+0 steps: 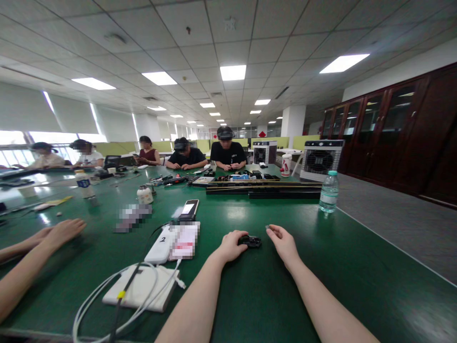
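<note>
My left hand (232,245) is closed on the near end of a small black device (254,242) with an uneven, open-looking top. The device rests on or just above the green table; its exact kind is too small to tell. To the right of it, apart from the device, my right hand (283,242) pinches a tiny greyish piece (267,227) between thumb and fingertips. What that piece is, I cannot make out.
Left of my arms lie a white power bank (160,245), phones, a white notebook (143,288) and a looped white cable (80,305). A water bottle (329,193) stands near the right edge. Black bars (285,194) lie across the table. A neighbour's hands (66,232) rest at left.
</note>
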Motion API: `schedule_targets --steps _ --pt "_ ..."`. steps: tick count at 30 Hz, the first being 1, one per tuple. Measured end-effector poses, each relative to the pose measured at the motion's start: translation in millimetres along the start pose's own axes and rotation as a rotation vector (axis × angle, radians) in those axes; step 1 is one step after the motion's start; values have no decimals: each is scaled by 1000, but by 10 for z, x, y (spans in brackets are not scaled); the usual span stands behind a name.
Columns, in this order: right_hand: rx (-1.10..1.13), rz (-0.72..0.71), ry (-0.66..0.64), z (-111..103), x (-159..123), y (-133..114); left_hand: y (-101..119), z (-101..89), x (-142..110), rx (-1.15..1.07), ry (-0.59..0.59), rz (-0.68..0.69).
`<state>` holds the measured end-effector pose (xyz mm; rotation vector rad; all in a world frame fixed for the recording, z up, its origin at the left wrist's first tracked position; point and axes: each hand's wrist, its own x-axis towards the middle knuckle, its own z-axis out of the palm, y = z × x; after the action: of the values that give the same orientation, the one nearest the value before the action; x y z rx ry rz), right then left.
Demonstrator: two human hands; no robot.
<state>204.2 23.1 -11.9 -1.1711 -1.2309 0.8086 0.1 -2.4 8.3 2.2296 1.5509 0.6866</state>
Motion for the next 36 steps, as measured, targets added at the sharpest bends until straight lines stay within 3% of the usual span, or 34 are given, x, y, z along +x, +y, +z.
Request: schedule_targets --steps 10,24,36 --pt "-143 -144 -132 63 -94 -53 7 -11 -5 11 2 12" --pt "-527 -380 -305 88 -245 -264 -25 17 9 26 24 31" --pt "-626 -418 -349 84 -245 -236 -33 26 13 15 24 34"
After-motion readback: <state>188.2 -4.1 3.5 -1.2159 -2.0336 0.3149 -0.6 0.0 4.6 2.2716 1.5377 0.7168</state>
